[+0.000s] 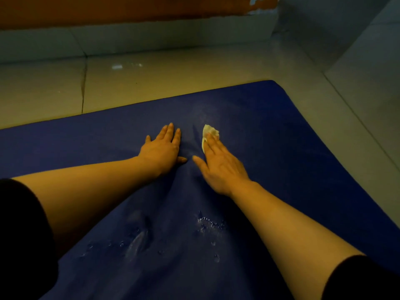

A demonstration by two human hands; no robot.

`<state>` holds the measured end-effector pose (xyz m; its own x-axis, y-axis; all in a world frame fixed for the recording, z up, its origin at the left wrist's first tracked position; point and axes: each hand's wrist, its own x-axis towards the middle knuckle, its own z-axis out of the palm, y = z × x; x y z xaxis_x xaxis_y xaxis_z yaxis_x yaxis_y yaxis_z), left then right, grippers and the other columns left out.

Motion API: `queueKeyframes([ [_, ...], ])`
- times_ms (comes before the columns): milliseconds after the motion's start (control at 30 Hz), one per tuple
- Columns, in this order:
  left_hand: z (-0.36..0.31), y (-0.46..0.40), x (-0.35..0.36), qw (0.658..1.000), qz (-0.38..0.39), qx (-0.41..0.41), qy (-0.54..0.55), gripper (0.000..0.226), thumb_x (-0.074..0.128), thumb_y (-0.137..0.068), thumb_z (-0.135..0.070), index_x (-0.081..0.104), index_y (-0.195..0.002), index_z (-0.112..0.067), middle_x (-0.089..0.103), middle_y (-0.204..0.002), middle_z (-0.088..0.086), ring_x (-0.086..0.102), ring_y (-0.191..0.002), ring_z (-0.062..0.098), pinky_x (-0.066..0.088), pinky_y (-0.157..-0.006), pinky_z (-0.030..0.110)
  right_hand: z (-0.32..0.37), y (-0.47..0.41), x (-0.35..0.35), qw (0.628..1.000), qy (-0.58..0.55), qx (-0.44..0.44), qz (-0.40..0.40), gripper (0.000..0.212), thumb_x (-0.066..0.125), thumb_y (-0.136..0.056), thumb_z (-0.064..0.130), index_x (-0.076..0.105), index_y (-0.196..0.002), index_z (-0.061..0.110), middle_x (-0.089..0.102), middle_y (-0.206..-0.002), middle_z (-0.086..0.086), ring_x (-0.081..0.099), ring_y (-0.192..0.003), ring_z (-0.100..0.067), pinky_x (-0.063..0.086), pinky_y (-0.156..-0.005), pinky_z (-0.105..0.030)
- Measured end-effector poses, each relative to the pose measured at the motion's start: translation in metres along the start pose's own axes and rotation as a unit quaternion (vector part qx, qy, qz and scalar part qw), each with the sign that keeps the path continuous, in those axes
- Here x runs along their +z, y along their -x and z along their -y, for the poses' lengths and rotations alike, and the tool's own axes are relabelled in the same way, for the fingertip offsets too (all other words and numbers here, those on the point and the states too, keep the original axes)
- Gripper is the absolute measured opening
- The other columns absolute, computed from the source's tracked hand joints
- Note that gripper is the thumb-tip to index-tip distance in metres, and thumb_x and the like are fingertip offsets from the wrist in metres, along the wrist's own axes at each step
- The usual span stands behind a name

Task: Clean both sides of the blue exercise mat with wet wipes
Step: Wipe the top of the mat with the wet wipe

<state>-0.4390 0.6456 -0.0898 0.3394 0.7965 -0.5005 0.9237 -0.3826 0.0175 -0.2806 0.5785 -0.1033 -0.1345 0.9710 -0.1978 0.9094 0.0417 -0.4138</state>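
The blue exercise mat (270, 131) lies flat on the floor and fills most of the view. My left hand (161, 149) rests palm down on it, fingers spread, holding nothing. Just to its right, my right hand (218, 164) presses a crumpled white wet wipe (208, 132) against the mat; the wipe sticks out beyond my fingertips. Water droplets and wet smears (207, 226) glisten on the mat nearer to me, between my forearms.
Pale floor tiles (151, 79) surround the mat's far edge and right side. A grey skirting and an orange wall (129, 9) run along the back. A grey tiled wall (357, 40) rises at the right. A small white scrap (117, 67) lies on the floor.
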Motion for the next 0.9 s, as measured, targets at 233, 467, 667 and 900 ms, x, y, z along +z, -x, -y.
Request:
queueKeyframes([
  [233, -0.021, 0.033, 0.013, 0.994, -0.039, 0.098, 0.006, 0.068, 0.036, -0.105, -0.026, -0.009, -0.153, -0.011, -0.013, -0.161, 0.009, -0.006, -0.149, 0.022, 0.009, -0.12, 0.042, -0.034, 0.013, -0.033, 0.987, 0.08, 0.133, -0.051, 0.068, 0.03, -0.097, 0.052, 0.015, -0.15, 0.014, 0.006, -0.158, -0.001, 0.012, -0.144, -0.018, 0.027, -0.11, -0.034],
  [467, -0.031, 0.036, 0.016, 0.994, 0.024, 0.104, -0.038, 0.074, 0.033, -0.103, -0.042, -0.012, -0.152, -0.01, -0.02, -0.159, 0.011, -0.012, -0.148, 0.025, 0.006, -0.119, 0.051, -0.02, 0.004, -0.024, 0.992, -0.074, 0.093, -0.032, 0.062, 0.047, -0.094, 0.042, 0.032, -0.141, 0.004, 0.029, -0.148, -0.011, 0.033, -0.134, -0.028, 0.033, -0.104, -0.035],
  [667, -0.033, 0.038, 0.018, 0.994, 0.022, 0.099, -0.045, 0.074, 0.031, -0.103, -0.043, -0.013, -0.152, -0.011, -0.022, -0.159, 0.01, -0.014, -0.148, 0.024, 0.004, -0.12, 0.05, -0.019, 0.047, -0.015, 0.997, 0.036, -0.023, -0.061, 0.058, 0.05, -0.094, 0.035, 0.033, -0.144, 0.012, 0.025, -0.151, -0.006, 0.028, -0.137, -0.023, 0.031, -0.106, -0.032],
  [900, -0.033, 0.039, 0.017, 0.994, 0.03, 0.094, -0.038, 0.074, 0.031, -0.103, -0.043, -0.015, -0.152, -0.013, -0.022, -0.159, 0.008, -0.015, -0.147, 0.023, 0.002, -0.12, 0.048, -0.029, 0.003, -0.018, 0.988, 0.107, 0.114, 0.009, 0.069, 0.025, -0.099, 0.049, 0.003, -0.15, 0.008, -0.002, -0.158, -0.008, -0.006, -0.145, -0.021, 0.001, -0.117, -0.035],
])
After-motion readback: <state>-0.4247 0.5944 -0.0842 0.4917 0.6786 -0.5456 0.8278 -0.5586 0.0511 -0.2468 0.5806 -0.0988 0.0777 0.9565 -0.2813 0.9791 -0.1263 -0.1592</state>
